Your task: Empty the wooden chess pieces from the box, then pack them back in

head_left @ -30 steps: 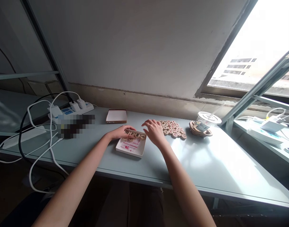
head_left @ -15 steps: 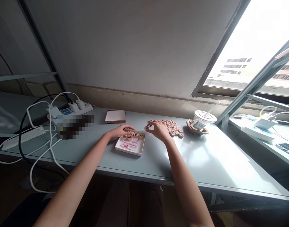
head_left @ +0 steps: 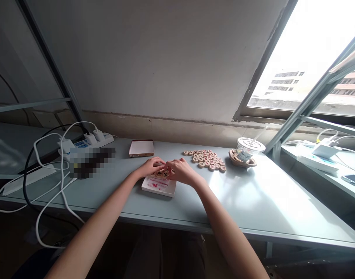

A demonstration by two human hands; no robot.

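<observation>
A shallow white box tray (head_left: 157, 192) sits left of centre toward the front edge of the surface (head_left: 238, 201), and a few wooden xiangqi pieces (head_left: 159, 174) are inside it, lined up along its far side. Across the near part of the tray floor, pinkish-red marks show in plain view, so the filled portion looks like only a narrow strip so far. By the look of it, this is an early stage: the loose xiangqi pieces (head_left: 206, 159) outside the tray outnumber those visible in it. They lie flat in a spread toward the back edge, right of the tray, with black and red characters facing up.

The left hand (head_left: 149, 167) bends over the tray's far left corner, its fingers at the pieces there; whether that grip closes on one, I cannot tell. The right hand (head_left: 181, 171) reaches over the far right corner, fingers bent down and close together — the grip looks narrow, but whether it holds the piece beside the fingers is hidden.

The other box half (head_left: 141, 155) lies open side up near the back edge, apart from the tray — so the box is not closed.
</observation>
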